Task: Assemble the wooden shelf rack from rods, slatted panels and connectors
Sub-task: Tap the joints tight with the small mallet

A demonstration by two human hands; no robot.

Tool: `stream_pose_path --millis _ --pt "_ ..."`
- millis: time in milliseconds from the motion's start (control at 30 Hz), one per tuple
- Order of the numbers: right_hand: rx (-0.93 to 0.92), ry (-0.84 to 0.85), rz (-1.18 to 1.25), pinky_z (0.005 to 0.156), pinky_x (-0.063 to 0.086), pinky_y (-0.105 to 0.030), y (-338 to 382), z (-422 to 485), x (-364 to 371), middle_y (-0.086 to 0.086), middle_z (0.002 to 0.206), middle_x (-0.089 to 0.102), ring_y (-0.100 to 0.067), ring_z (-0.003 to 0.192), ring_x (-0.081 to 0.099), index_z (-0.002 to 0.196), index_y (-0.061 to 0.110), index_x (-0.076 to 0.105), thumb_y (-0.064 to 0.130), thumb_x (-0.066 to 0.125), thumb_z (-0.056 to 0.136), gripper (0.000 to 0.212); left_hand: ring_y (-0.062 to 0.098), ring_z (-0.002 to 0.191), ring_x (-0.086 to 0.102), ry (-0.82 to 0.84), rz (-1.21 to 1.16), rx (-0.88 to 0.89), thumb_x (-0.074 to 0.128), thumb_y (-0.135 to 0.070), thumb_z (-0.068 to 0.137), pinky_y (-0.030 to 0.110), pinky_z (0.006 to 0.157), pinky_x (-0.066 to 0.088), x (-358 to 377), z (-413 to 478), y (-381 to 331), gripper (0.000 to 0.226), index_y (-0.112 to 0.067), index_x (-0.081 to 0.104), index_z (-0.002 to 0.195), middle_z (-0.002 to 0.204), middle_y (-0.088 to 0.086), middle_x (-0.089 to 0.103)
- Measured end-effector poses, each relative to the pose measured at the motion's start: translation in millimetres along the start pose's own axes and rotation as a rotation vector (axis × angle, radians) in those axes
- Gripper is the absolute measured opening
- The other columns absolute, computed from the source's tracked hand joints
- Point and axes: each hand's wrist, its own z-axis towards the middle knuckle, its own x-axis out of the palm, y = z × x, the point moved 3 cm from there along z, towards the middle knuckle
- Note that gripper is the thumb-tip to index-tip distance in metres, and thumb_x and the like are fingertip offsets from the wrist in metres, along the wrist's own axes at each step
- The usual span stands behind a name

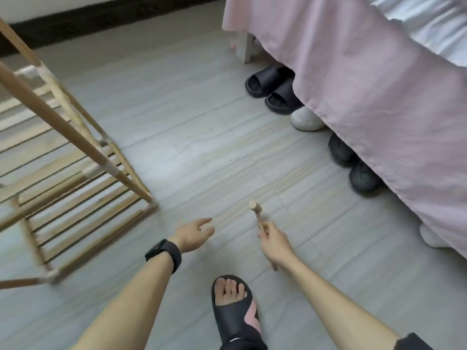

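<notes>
Nearest, a slippered foot [232, 306] was planted on the floor [202, 147], and beyond it the left hand [193, 234] was held open and empty, the nearer one to the rack [63, 125] standing leftward, while a small mallet [254, 208], head forward, was gripped by the right hand [271, 239].

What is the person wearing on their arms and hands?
The left hand and right hand are ungloved, with no rings visible. A wide black wristband, probably a watch, circles the left wrist. Both forearms are uncovered; a dark sleeve edge shows on the right arm at the picture's lower corner.
</notes>
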Motion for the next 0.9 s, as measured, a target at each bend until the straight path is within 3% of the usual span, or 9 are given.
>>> stream_pose_path --millis 100,200,400,467,533,667,733,800,900 --pt "-0.258 0.003 0.233 0.075 0.054 -0.036 74 -36 -14 0.007 0.094 0.069 -0.005 0.072 0.059 0.112 0.030 0.064 0.022 0.049 0.103 0.020 0.019 0.124 0.059 -0.115 -0.202 0.124 0.056 -0.063 0.093 0.038 0.106 0.043 -60 -53 -37 0.057 -0.049 0.041 0.146 0.133 -0.002 0.064" --pt "-0.487 0.015 0.348 0.060 0.042 -0.025 153 -82 -43 0.009 0.081 0.067 -0.003 0.055 0.048 0.109 0.034 0.070 0.023 0.050 0.104 0.024 0.012 0.115 0.060 -0.191 -0.444 0.278 0.058 -0.077 0.078 0.040 0.096 0.046 -120 -124 -69 0.054 -0.052 0.059 0.126 0.125 -0.013 0.063" --pt "-0.868 0.026 0.431 0.063 0.040 -0.020 281 -181 -91 0.018 0.066 0.058 -0.003 0.067 0.053 0.105 0.027 0.078 0.031 0.056 0.104 0.023 0.008 0.089 0.064 -0.723 -0.292 0.577 0.039 -0.053 0.105 0.028 0.081 0.050 -191 -274 -100 0.035 -0.027 0.063 0.108 0.099 -0.007 0.068" --pt "-1.003 -0.011 0.387 0.067 0.045 -0.017 312 -215 -96 0.023 0.083 0.072 0.000 0.079 0.065 0.109 0.028 0.078 0.032 0.058 0.103 0.022 0.009 0.077 0.060 -0.909 -0.223 0.609 0.032 -0.048 0.107 0.028 0.072 0.048 -198 -319 -91 0.031 -0.029 0.056 0.100 0.087 -0.004 0.061" --pt "-1.109 -0.033 0.331 0.070 0.053 -0.023 335 -246 -91 0.015 0.097 0.077 -0.006 0.091 0.071 0.113 0.028 0.077 0.030 0.059 0.102 0.021 0.005 0.072 0.056 -1.046 -0.177 0.621 0.028 -0.044 0.109 0.026 0.068 0.042 -200 -353 -75 0.028 -0.035 0.051 0.095 0.082 -0.007 0.056" --pt "-1.205 0.090 0.296 0.081 0.056 -0.047 357 -282 -70 -0.003 0.095 0.077 -0.032 0.092 0.070 0.110 0.034 0.075 0.029 0.059 0.102 0.019 0.002 0.067 0.054 -1.144 -0.160 0.596 0.026 -0.045 0.108 0.018 0.062 0.040 -199 -397 -42 0.033 -0.028 0.052 0.099 0.079 -0.004 0.057" --pt "-1.174 0.250 0.321 0.068 0.058 -0.036 364 -287 -64 0.001 0.083 0.074 -0.020 0.076 0.069 0.109 0.028 0.077 0.028 0.057 0.103 0.021 0.007 0.072 0.059 -1.150 -0.077 0.543 0.025 -0.050 0.105 0.018 0.063 0.042 -199 -411 -32 0.042 -0.021 0.055 0.104 0.084 -0.002 0.063" --pt "-1.115 0.402 0.325 0.051 0.045 -0.015 372 -290 -63 0.003 0.071 0.061 -0.003 0.056 0.055 0.113 0.016 0.075 0.025 0.055 0.103 0.023 0.011 0.086 0.063 -1.143 -0.022 0.492 0.022 -0.057 0.101 0.016 0.065 0.043 -203 -416 -24 0.049 -0.022 0.056 0.111 0.095 -0.004 0.067" --pt "-1.071 0.448 0.187 0.048 0.040 -0.010 381 -292 -73 -0.004 0.075 0.061 0.002 0.050 0.053 0.119 0.011 0.068 0.022 0.055 0.104 0.023 0.014 0.089 0.061 -1.168 -0.188 0.491 0.028 -0.057 0.103 0.029 0.075 0.047 -222 -417 -13 0.046 -0.022 0.058 0.108 0.098 -0.004 0.064"
